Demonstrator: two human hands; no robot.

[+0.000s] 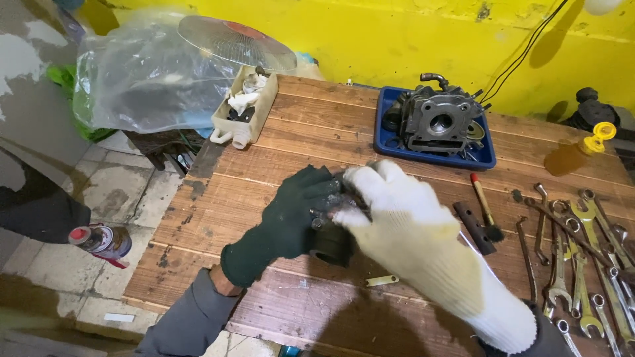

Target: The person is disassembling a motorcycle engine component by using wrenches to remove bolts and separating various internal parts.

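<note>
A small dark metal part is held at the centre of the frame, just above the wooden table. It is clasped from the left by the left hand, in a dark green glove, with the fingers curled round it. The right hand, in a white glove, is laid over the top of the part, its fingers bent and closed on the upper edge. Most of the part is hidden by the two gloves, so what is being done to it cannot be told.

In the upper right of the frame an engine head is seen resting in a blue tray, apart from the hands. A row of spanners is laid out at the lower right, untouched, with a red-tipped brush between them and the hands. Judging by this, the part is in hand while the engine head has not been rejoined with it
</note>
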